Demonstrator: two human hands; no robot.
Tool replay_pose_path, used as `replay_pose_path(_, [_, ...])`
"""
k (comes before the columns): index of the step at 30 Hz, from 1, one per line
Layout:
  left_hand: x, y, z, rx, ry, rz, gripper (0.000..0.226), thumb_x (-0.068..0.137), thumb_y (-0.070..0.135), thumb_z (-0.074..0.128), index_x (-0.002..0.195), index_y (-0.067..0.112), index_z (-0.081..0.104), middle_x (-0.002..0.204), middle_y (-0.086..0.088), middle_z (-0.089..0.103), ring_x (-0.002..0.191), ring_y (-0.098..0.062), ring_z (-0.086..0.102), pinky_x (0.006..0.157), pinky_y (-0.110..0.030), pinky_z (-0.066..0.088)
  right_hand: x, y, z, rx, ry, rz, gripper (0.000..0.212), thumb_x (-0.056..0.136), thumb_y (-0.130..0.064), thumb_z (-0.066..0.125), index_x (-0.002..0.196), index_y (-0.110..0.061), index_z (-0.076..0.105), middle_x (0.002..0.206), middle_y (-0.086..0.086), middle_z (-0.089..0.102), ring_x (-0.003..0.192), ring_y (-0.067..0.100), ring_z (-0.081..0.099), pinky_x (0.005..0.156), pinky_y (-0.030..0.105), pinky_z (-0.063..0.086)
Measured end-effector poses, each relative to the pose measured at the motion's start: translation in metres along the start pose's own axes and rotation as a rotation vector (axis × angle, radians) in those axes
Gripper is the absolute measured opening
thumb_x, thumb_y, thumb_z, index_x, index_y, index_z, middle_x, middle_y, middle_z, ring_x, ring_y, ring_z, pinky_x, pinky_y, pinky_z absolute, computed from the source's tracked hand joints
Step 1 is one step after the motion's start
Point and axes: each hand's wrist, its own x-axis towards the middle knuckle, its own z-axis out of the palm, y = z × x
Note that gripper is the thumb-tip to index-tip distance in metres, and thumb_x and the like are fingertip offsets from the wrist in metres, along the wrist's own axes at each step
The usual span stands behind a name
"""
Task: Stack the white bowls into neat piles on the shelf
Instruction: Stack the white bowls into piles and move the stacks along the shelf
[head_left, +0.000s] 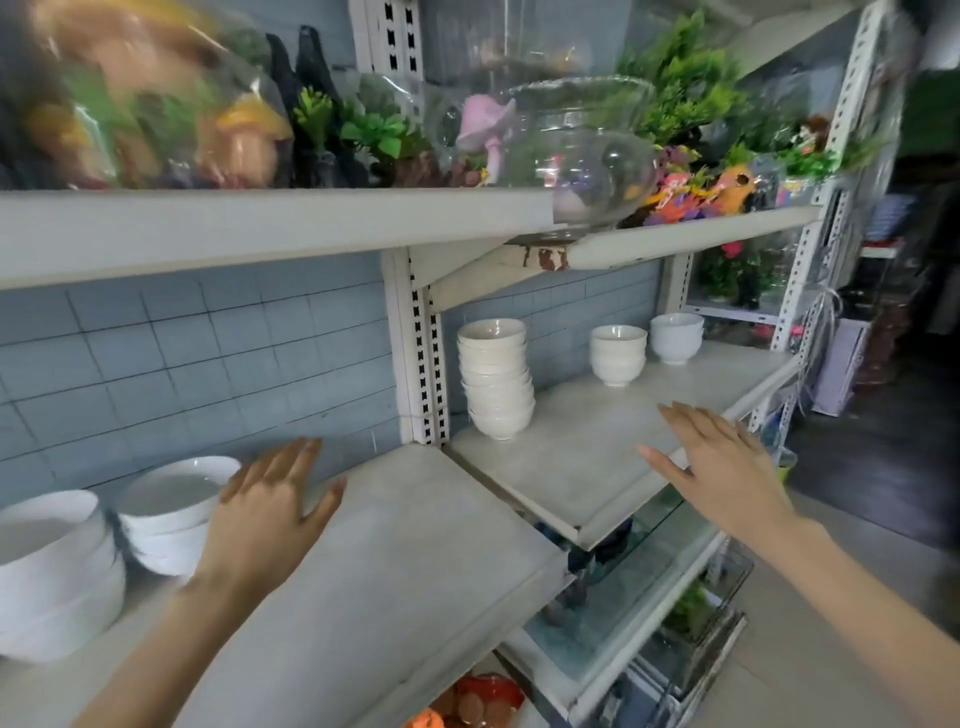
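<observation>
The shelf runs in two grey boards; the upper shelf carries plastic plants, ornaments and a glass bowl; on the left board stand two piles of wide white bowls, the outer pile and the inner pile; the left hand lies flat with straight fingers just beside the inner pile, contact unclear; the right hand hovers over the right board's front edge, fingers spread, holding nothing; the hands are well apart; at the back stand a tall stack and two short stacks.
</observation>
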Motion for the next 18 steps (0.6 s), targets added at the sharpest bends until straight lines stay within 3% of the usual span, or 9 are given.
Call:
replay_pose_path(3, [0.011,0.038,0.012,-0.024,0.013,-0.007,0.051,0.090,0.043,0.052,0.126,0.007,0.058,0.126,-0.013,0.061,0.107,-0.038,0.061,0.091,-0.050,0.046,0.010,0.038,0.004,-0.015,0.045,-0.005,0.089,0.080,-0.070,0.004,0.140,-0.017,0.041,0.143,0.003,0.046,0.131,0.021,0.042,0.108,0.049,0.033])
replay_pose_path(8, [0.023,0.108,0.034,-0.057,-0.041,-0.041,0.053,0.091,0.042,0.053,0.135,0.012,0.050,0.138,-0.008,0.052,0.124,-0.032,0.051,0.101,-0.045,0.038,0.024,0.101,0.008,-0.043,-0.048,-0.033,0.070,0.092,-0.063,0.021,0.150,-0.024,0.012,0.157,0.000,0.015,0.144,0.019,0.015,0.115,0.041,0.015])
replay_pose_path(10, [0.026,0.137,0.043,-0.081,-0.047,-0.037,0.054,0.090,0.042,0.053,0.135,0.012,0.050,0.137,-0.008,0.053,0.122,-0.032,0.052,0.100,-0.045,0.040,0.027,0.126,0.010,-0.030,-0.044,-0.032,0.074,0.091,-0.066,0.013,0.147,-0.020,0.026,0.152,0.003,0.032,0.139,0.021,0.030,0.113,0.043,0.024])
replay_pose_path(12, [0.031,0.165,0.052,-0.093,-0.061,-0.048,0.054,0.091,0.043,0.052,0.135,0.013,0.049,0.138,-0.007,0.052,0.124,-0.031,0.051,0.100,-0.045,0.040,0.031,0.156,0.016,0.001,-0.054,-0.029,0.085,0.088,-0.069,0.003,0.134,-0.015,0.049,0.132,0.005,0.057,0.121,0.024,0.054,0.102,0.045,0.042])
replay_pose_path(14, [0.037,0.194,0.060,-0.104,-0.066,-0.032,0.053,0.091,0.042,0.052,0.135,0.012,0.049,0.138,-0.008,0.053,0.124,-0.031,0.051,0.100,-0.046,0.040,0.038,0.184,0.021,-0.004,-0.015,-0.016,0.083,0.089,-0.067,0.004,0.128,-0.014,0.055,0.125,0.005,0.062,0.113,0.024,0.060,0.095,0.044,0.047])
replay_pose_path(16, [0.045,0.222,0.068,-0.131,-0.070,-0.020,0.052,0.092,0.040,0.052,0.135,0.010,0.049,0.136,-0.010,0.053,0.123,-0.032,0.051,0.101,-0.046,0.039,0.044,0.205,0.022,-0.038,0.028,-0.018,0.073,0.092,-0.063,0.014,0.140,-0.016,0.041,0.141,0.005,0.048,0.129,0.023,0.046,0.104,0.045,0.037])
replay_pose_path(18, [0.054,0.246,0.077,-0.130,-0.079,-0.007,0.054,0.092,0.040,0.051,0.136,0.009,0.048,0.138,-0.011,0.052,0.125,-0.032,0.049,0.104,-0.045,0.037,0.051,0.226,0.024,-0.057,-0.030,-0.001,0.067,0.094,-0.059,0.022,0.149,-0.020,0.019,0.155,0.001,0.024,0.142,0.020,0.022,0.113,0.043,0.022])
